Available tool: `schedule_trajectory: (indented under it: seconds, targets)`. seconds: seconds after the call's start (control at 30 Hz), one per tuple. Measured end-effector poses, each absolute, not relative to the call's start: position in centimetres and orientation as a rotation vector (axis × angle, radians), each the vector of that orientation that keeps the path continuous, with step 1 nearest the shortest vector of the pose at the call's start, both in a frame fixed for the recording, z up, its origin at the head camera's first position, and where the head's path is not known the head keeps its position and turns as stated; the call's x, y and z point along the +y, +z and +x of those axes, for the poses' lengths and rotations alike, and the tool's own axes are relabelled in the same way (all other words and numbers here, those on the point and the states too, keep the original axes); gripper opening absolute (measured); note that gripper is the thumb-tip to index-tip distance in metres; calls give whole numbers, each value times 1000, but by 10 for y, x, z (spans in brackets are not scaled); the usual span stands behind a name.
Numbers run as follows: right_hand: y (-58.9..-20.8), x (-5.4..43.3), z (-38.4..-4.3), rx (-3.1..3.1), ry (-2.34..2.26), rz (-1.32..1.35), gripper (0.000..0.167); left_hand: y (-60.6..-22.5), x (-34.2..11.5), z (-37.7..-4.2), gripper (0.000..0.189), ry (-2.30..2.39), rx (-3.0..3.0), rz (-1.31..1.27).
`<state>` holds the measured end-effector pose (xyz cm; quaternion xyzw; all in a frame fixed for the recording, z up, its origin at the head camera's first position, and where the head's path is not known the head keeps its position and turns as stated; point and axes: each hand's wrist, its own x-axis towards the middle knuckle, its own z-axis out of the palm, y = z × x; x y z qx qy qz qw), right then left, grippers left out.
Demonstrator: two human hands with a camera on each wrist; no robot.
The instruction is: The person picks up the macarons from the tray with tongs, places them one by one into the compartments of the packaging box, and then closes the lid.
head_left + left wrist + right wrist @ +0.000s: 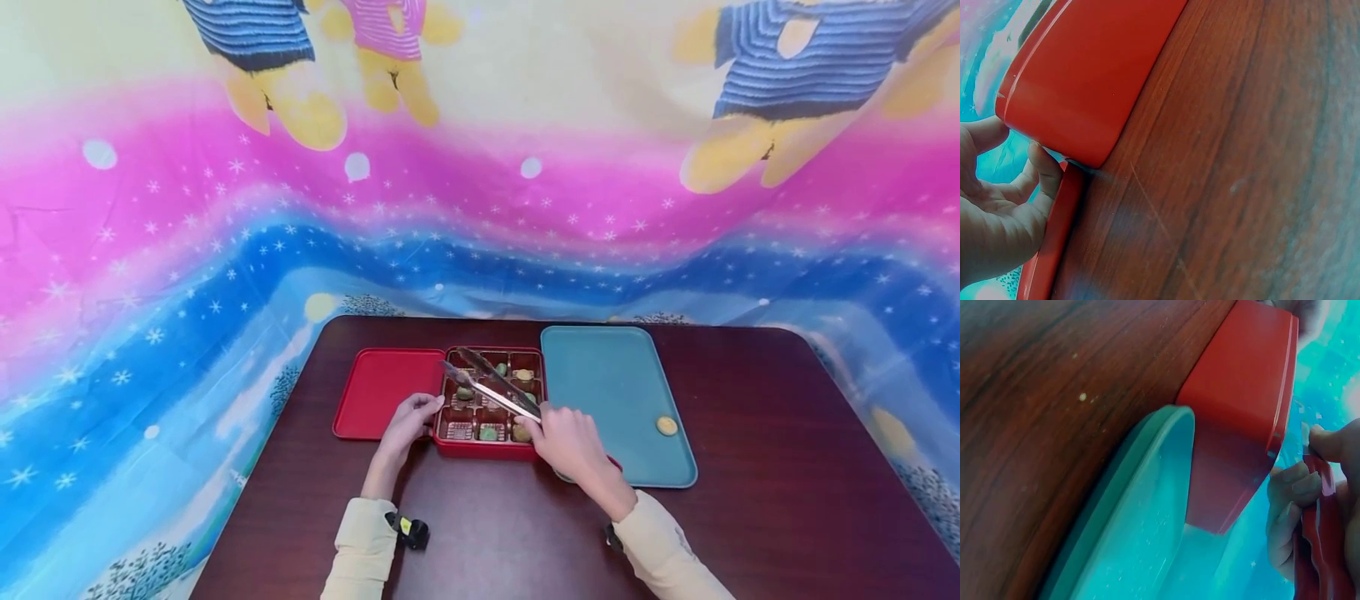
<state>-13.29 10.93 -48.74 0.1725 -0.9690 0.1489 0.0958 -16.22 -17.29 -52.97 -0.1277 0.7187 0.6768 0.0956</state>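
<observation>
A red box (487,450) holds a brown divided insert, with small green and yellowish pieces in several compartments. At its left side my left hand (408,423) touches the wall; the left wrist view shows the thumb against the rim corner. My right hand (567,442) grips metal tongs (504,400) by their red handles (1329,544). The tongs slant over the box, their arms spread and tips toward its back left. Whether the tips touch a piece I cannot tell. In the front middle compartment lies a green piece (489,434); a yellow piece (523,375) sits at back right.
A flat red lid or tray (382,392) lies left of the box. To the right lies a teal tray (600,375), bearing a round yellow piece (666,426) near its right edge. All stand on a dark wooden table (780,467) before a printed curtain.
</observation>
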Motion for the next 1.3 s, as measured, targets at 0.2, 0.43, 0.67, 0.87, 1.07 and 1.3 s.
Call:
schedule_trajectory:
  seconds: [0.2,0.43,0.67,0.87,1.07,1.3]
  targets:
    - [-485,132,-134,-2860,537,407,47,-529,-172,-162,39,2000,2130,-377]
    - [-479,172,-128,-2933,582,240,54,-530,-171,-163,34,2054,2084,-345]
    - [-475,213,-119,-2898,514,185,55,-528,-172,-163,33,2042,2100,-373]
    - [-474,241,-110,-2853,478,182,55,-530,-171,-163,33,2030,2109,-382]
    - [-481,264,-101,-2755,409,251,58,-530,-171,-163,33,2025,2116,-384]
    - [-486,286,-87,-2773,398,204,58,-528,-171,-160,38,2016,2118,-375]
